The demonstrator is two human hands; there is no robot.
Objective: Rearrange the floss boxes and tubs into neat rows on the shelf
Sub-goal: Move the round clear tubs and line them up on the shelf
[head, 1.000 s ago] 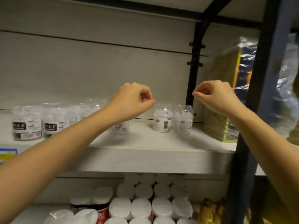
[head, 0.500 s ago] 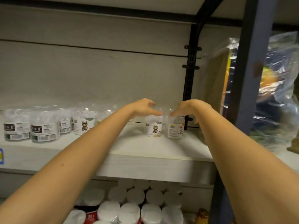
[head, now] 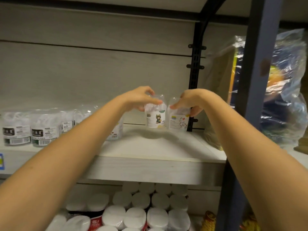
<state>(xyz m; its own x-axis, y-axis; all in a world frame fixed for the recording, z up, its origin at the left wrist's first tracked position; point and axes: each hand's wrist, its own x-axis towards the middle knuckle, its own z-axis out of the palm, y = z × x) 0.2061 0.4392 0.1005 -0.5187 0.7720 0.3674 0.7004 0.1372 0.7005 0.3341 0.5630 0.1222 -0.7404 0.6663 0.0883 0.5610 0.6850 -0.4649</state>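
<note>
lower shelf: white-lidded round jars (head: 135,217) stand packed in rows below, nearest the camera; no part of this step.
shelf: a pale wooden shelf board (head: 150,169) carries the floss, with a bare stretch in front of the held pair.
left row: clear plastic floss tubs with black labels (head: 45,130) stand side by side at the left, well apart from the pair; another tub is half hidden behind the left forearm.
left grip (head: 138,100): fingers and thumb curl over the top of a clear tub with a cat label (head: 155,118), holding it.
right grip (head: 190,100): closed round the top of a clear tub with a pale cartoon label (head: 178,121).
task's things: both tubs are upright at the back right of the shelf, just beside each other; whether they touch, or have left the board, i cannot tell.
step in hand: likely taking the pair to join the row.
doing it well: hold by the lids, since thin walls may flex; keep them upright and low, labels forward; mind the forearm near the hidden tub.
behind: a black slotted upright (head: 194,77) against the wall.
</note>
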